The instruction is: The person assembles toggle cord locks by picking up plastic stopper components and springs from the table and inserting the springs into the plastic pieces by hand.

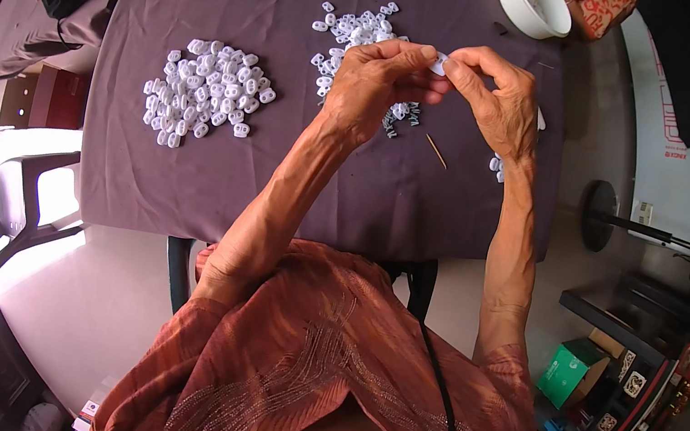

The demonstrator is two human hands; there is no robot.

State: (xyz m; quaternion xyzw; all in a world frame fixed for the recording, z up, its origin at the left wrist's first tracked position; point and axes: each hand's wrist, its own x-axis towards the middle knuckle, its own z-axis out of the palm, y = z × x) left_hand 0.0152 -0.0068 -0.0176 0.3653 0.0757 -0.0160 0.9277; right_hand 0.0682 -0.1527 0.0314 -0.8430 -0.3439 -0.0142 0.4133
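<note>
Fingertips of both hands meet above the purple cloth (212,183) that covers the table. The left hand (375,82) and the right hand (495,99) pinch one small white plastic piece (439,63) between thumbs and forefingers, both closed on it from opposite sides, apparently so each can steady or press an end. The piece is lifted clear of the cloth, close to the person's eyes, which suits fine work on so small a part.

Just beneath the hands a loose scatter of white pieces (354,32) lies on the cloth, within easy reach. A thin wooden stick (437,150) lies on the cloth just on the near side of the hands. Farther toward the cloth's left side sits a tighter heap of white pieces (205,94), well apart from the scatter, seemingly to keep the two lots separate. At the cloth's far right edge stands a white bowl (534,4). A grey chair (22,214) stands beside the cloth's near left corner.
</note>
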